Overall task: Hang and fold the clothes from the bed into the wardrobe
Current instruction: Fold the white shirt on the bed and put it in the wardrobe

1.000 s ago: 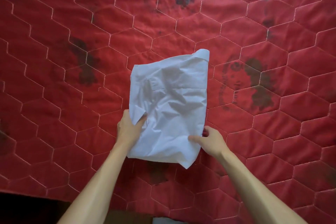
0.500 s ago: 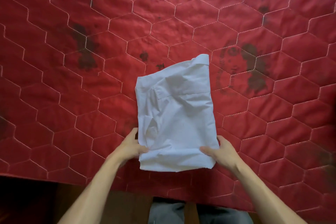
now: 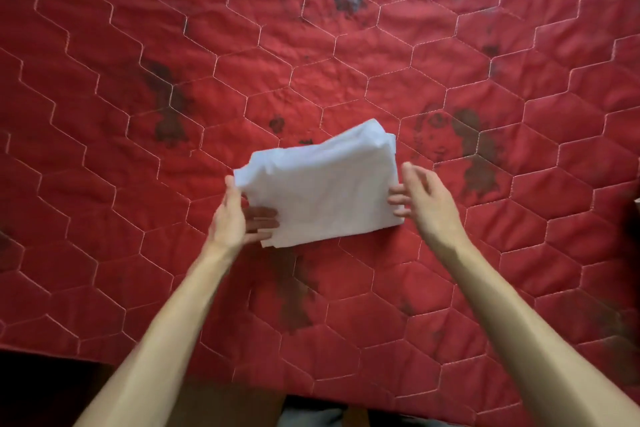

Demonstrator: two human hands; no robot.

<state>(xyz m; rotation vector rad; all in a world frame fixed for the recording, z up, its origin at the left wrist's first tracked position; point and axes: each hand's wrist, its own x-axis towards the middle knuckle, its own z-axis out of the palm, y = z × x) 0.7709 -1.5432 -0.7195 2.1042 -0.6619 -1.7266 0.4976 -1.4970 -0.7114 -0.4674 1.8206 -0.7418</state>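
Since half a sec. ago the shirt [image 3: 325, 191] is folded once more, so shorter, at centre of frame over the red quilt [image 3: 138, 114]. Left hand [image 3: 228, 218] pinches its left edge, thumb above, fingers below, to keep the layers together. Right hand [image 3: 426, 198], fingers straight, seems only to touch the right edge (blurred). Count: 1 shirt, 2 hands.

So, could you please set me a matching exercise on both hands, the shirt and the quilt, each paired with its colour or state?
Things:
1. left hand
2. right hand
3. shirt
4. quilt

States:
A. red, with dark stains
B. white, folded
C. open, fingers straight
D. thumb over the shirt's edge, fingers under it

Pairs: 1-D, 2-C, 3-B, 4-A
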